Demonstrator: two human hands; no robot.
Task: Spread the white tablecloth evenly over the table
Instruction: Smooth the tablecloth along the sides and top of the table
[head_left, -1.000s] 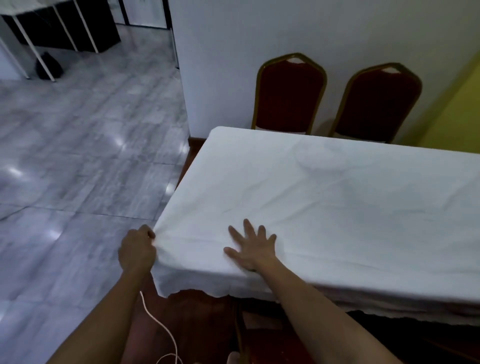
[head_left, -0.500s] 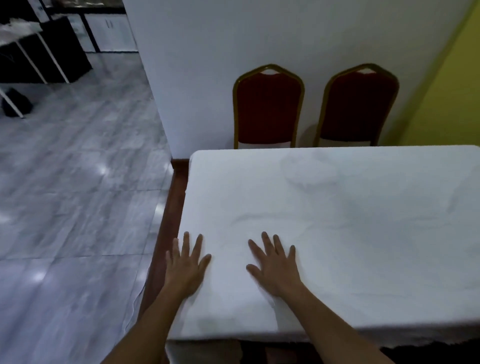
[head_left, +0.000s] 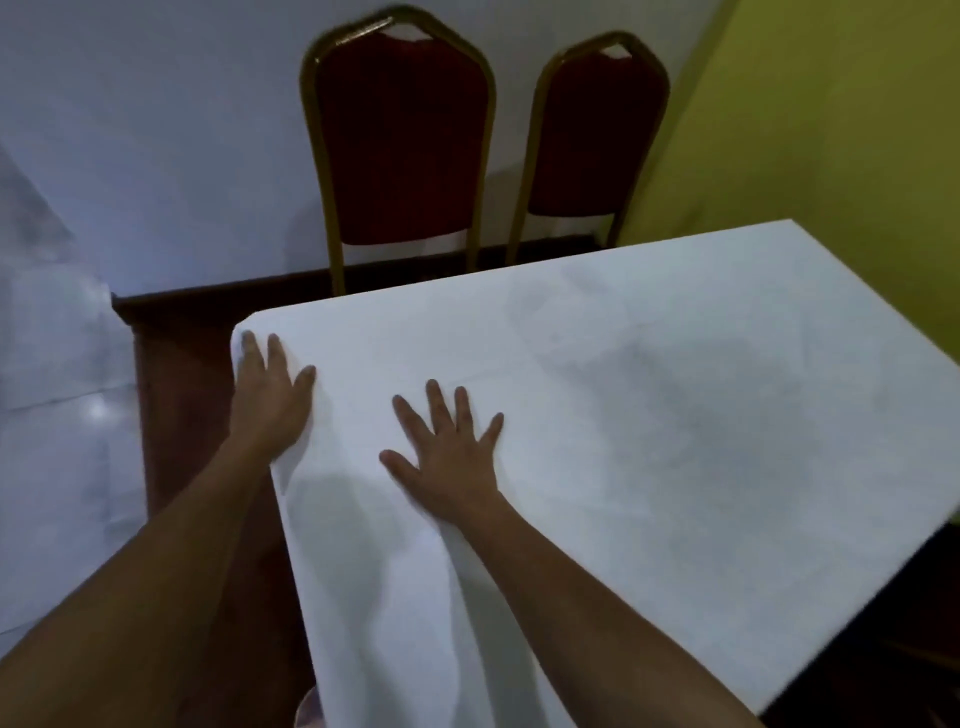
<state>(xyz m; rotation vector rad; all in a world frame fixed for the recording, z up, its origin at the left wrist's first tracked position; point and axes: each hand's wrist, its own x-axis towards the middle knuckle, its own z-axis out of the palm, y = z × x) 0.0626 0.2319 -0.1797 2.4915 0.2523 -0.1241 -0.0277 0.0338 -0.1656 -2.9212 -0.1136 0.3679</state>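
The white tablecloth (head_left: 649, 426) covers the whole tabletop and hangs over the near left edge. My left hand (head_left: 270, 389) lies flat along the cloth's left edge, close to the far left corner, fingers stretched out. My right hand (head_left: 452, 452) presses palm down on the cloth further in, fingers spread wide. Neither hand grips the fabric. The cloth looks mostly smooth, with faint creases across the middle. The table itself is hidden under the cloth.
Two red chairs with gold frames, one (head_left: 400, 150) and another (head_left: 597, 140), stand against the white wall behind the table's far edge. A yellow-green wall (head_left: 831, 156) rises on the right. Dark wooden flooring (head_left: 176, 395) and grey tiles (head_left: 57, 415) lie to the left.
My left hand let go of the bunched corner, flattened, then slid forward along the left edge toward the far corner. My right hand slid forward too. The view has moved closer and turned.
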